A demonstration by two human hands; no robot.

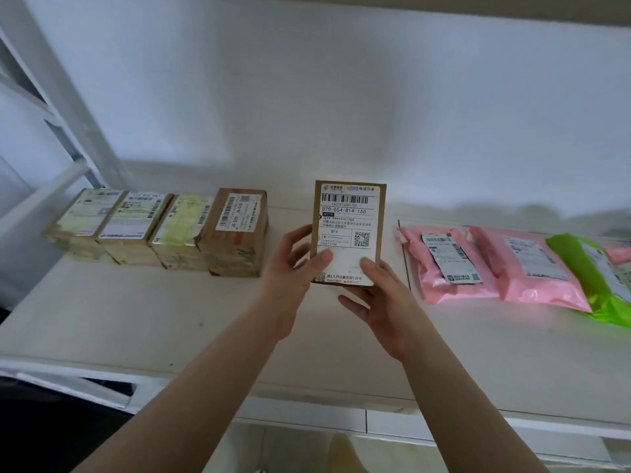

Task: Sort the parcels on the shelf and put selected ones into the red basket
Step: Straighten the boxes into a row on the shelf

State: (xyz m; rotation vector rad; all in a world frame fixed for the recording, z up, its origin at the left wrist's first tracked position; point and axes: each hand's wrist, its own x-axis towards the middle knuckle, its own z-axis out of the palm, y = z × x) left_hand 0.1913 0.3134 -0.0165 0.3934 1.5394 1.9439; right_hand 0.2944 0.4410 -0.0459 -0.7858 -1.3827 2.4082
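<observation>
- Head view: the left hand [296,264] grips the left edge of a small brown box [349,230], with the thumb on its front label and the fingers curled behind it.
- The right hand [377,295] holds the same box from below and from the right, with the thumb pressed on the lower part of the label.
- The box is upright, lifted above the shelf [136,322], label toward the camera; I judge the person is reading it to decide where it goes.
- To the left, four brown boxes [160,230] stand in a tidy row, touching each other; this part looks already sorted.
- To the right lie pink bags [485,264] and a green bag [597,278], overlapping.
- The red basket is not in view, so I cannot tell how many parcels are in it; the held box is not yet placed.
</observation>
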